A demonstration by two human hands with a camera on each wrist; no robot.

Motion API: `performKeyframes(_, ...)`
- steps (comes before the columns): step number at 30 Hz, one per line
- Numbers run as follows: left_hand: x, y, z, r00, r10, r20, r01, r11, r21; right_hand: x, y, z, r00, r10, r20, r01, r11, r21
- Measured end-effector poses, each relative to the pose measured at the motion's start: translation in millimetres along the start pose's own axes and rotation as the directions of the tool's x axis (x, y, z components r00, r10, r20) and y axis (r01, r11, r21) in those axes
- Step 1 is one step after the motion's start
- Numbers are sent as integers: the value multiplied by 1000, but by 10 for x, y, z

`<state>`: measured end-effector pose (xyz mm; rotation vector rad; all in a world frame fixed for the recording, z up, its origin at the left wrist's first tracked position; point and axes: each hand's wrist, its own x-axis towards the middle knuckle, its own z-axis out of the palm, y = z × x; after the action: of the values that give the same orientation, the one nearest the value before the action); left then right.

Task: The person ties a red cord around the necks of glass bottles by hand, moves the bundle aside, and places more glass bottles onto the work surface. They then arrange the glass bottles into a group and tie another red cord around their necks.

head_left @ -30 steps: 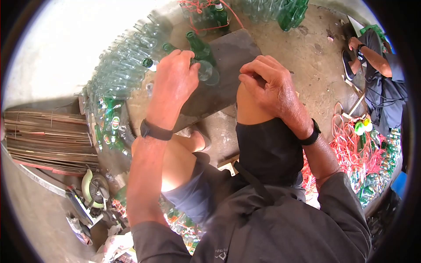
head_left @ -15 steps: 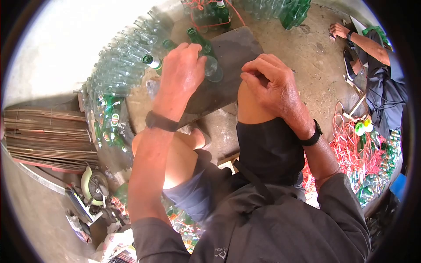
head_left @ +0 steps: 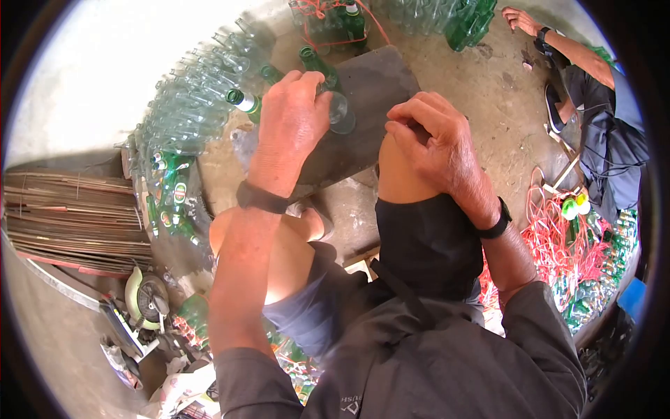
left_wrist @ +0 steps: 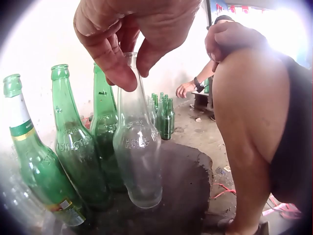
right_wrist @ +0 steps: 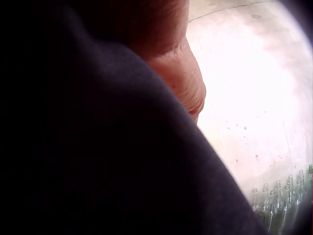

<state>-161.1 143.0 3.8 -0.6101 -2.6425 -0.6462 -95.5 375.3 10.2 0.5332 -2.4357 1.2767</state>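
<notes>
My left hand (head_left: 292, 119) pinches the neck of a clear glass bottle (left_wrist: 139, 154) between thumb and fingers. The bottle stands slightly tilted over a dark slab (left_wrist: 188, 169), its base close to the surface. Left of it, in the left wrist view, are a green bottle (left_wrist: 103, 129), another green bottle (left_wrist: 76, 147) without a label, and a green bottle with a white neck label (left_wrist: 43, 171). My right hand (head_left: 441, 143) rests on my knee (head_left: 405, 174), fingers loosely curled and holding nothing. A dark shape fills most of the right wrist view.
Many clear bottles (head_left: 195, 98) stand along the wall on the left. Green bottles (head_left: 471, 24) stand at the back. Another person's hand (head_left: 522, 21) is at upper right. Red plastic strapping (head_left: 541, 241) lies on the right, and stacked wooden strips (head_left: 77, 220) at left.
My left hand has shifted slightly to the right with the clear bottle. My right hand stays on the knee. The other person's arm has stretched out toward the back bottles.
</notes>
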Motion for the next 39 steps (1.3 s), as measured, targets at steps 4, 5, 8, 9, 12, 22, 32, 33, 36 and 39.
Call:
performKeyframes(4,-4,17,30,1000,-18,6,18,1000,-23,13,-5,15,1000,-22,-15,22,1000,-5)
performKeyframes(5,-7,22,40,1000,-24,13,25,999,-38,15,-9,16,1000,-26,-14,26,1000,-5)
performKeyframes(8,-10,28,65,999,-41,22,43,996,-83,14,-27,16,1000,2,-4,-2,1000,1)
performKeyframes(9,-8,33,63,999,-43,17,44,996,-82,16,-32,18,1000,15,-5,-15,1000,6)
performKeyframes(12,-5,65,51,999,-49,21,50,997,-52,20,-41,15,1000,27,1,-27,1000,3)
performKeyframes(22,-95,100,19,995,-92,29,94,993,-66,33,-81,34,999,32,0,-32,999,5)
performKeyframes(32,-100,57,-473,995,-96,-34,90,985,-148,39,-154,65,992,116,47,-117,993,21)
performKeyframes(33,-97,-13,-552,994,-101,-34,95,985,-144,39,-161,60,990,134,48,-135,991,14)
performKeyframes(36,-82,-332,-879,983,-182,21,183,965,-189,49,-149,45,987,146,67,-146,989,-3)
performKeyframes(39,-45,-972,-1103,893,-403,199,432,891,-137,89,-189,41,987,138,82,-134,990,-48)
